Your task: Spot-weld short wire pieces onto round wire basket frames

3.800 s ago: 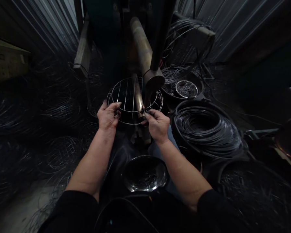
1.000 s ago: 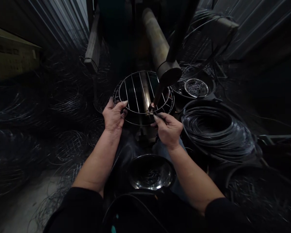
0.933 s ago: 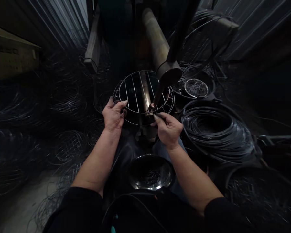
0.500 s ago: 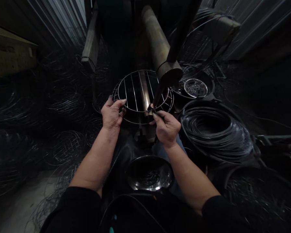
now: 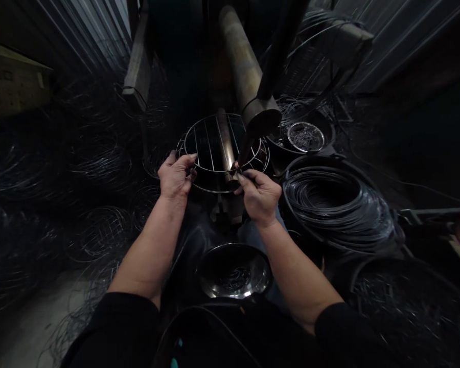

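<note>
A round wire rack [image 5: 209, 148], with two rings and straight cross wires, sits level around the lower brass-coloured bar of a machine. My left hand [image 5: 174, 176] grips its left rim, the thumb on top and the fingers curled below. Close to the front rim, my right hand [image 5: 261, 197] is closed in a pinch beside the tip of a slanted metal rod [image 5: 246, 148]. What its fingertips hold is too small and dark to name. The rod comes down from a thick metal cylinder [image 5: 241, 59] and meets the rack's front rim above the lower bar.
A shiny metal bowl [image 5: 266, 271] with small dark metal pieces stands before me. At right lies a big coil of wire [image 5: 320, 225] in a black tub; behind it is a small dish [image 5: 305, 137] of metal bits. Wire rings [image 5: 103, 232] are heaped at left.
The whole view has shifted slightly left. Both hands keep their grips at the rack, and the rack's front rim stays by the rod tip with little visible movement.
</note>
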A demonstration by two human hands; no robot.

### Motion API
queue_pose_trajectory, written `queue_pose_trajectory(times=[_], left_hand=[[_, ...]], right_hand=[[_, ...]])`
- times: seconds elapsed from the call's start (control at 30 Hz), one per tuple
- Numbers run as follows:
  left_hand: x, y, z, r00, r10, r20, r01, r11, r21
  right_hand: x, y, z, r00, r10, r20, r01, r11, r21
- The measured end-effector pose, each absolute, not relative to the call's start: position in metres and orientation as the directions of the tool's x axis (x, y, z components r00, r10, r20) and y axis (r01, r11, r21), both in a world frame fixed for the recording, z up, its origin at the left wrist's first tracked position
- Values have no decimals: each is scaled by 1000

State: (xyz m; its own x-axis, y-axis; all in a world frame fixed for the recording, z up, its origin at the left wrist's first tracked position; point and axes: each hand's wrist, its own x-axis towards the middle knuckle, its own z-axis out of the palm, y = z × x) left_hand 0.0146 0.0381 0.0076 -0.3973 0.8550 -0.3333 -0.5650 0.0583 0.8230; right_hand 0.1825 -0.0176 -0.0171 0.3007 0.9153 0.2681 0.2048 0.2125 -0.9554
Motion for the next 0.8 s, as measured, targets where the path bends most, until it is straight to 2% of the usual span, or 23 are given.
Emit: queue_pose_trajectory(times=[0.1,0.2,0.6,0.8], left_hand=[[15,38,8,-405,847,-344,-562,66,824],[16,38,9,-411,833,-370,-574,79,815],[16,39,9,-419,853,-312,-520,56,852],[15,35,9,-382,877,-293,-492,76,867]], right_hand=[[192,-22,-14,176,961,215,269,163,-949],[200,-23,-15,115,968,222,315,176,-933],[202,-18,-20,94,942,322,353,270,-896],[204,-22,-15,88,955,283,365,234,-901]])
